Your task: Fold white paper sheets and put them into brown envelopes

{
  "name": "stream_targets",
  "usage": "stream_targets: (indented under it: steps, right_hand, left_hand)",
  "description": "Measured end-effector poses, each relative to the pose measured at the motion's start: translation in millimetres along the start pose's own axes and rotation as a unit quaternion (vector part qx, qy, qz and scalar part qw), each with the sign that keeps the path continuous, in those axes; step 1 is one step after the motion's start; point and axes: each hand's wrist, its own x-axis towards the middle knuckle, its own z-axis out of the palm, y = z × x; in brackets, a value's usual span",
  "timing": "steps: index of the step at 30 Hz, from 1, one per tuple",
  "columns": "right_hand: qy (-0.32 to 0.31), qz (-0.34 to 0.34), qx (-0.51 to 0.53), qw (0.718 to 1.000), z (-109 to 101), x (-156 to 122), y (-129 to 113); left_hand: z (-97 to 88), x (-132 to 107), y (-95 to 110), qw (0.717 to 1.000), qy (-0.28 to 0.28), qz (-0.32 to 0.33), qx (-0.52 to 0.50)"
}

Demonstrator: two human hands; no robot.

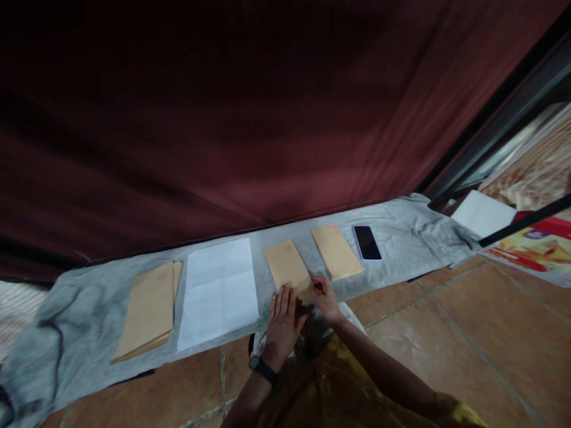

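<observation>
A brown paper envelope (pixel 286 262) with faint red marks near its top lies in front of me on the grey cloth (pixel 392 261). My left hand (pixel 284 324), a dark band on its wrist, rests on the envelope's lower left part with fingers stretched out. At the lower right edge, the fingers of my right hand (pixel 327 302) are pinched together on the envelope. Its near end is partly hidden by my hands and in shadow. To the right lies a second, lighter stack of brown envelopes (pixel 336 251).
Left of my hands are white paper sheets (pixel 218 291), then a pile of larger-looking brown envelopes (pixel 147 306). A phone (pixel 367 242) lies at the right. Behind the narrow cloth-covered surface hangs a dark red curtain (pixel 267 148). Tiled floor (pixel 428 333) shows below.
</observation>
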Motion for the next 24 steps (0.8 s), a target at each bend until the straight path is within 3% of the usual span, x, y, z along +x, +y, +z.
stream_targets:
  steps: [3,5,8,11,15,24]
  right_hand:
    - [-0.008,-0.128,-0.156,0.979,-11.1,-5.2,-2.2]
    - [-0.051,-0.221,-0.266,0.937,-16.8,-7.9,-5.1]
    - [-0.143,-0.297,-0.35,0.877,-20.5,-12.1,-7.0]
    - [-0.182,-0.322,-0.41,0.834,-22.7,-16.9,-3.4]
    - [-0.189,-0.341,-0.457,0.799,-32.0,-20.4,3.5]
    - [-0.188,-0.396,-0.487,0.756,-59.4,-15.7,10.1]
  left_hand:
    - [4.6,6.0,1.0,1.0,-0.013,0.01,0.014]
    - [9.1,8.3,1.9,0.999,-0.026,0.02,0.026]
    - [15.5,8.0,2.9,0.998,-0.041,0.035,0.037]
    - [17.9,4.0,2.2,0.997,-0.049,0.039,0.042]
    - [14.2,-5.7,-4.4,0.996,-0.054,0.042,0.053]
    - [11.2,-33.2,-25.1,0.995,-0.024,0.042,0.087]
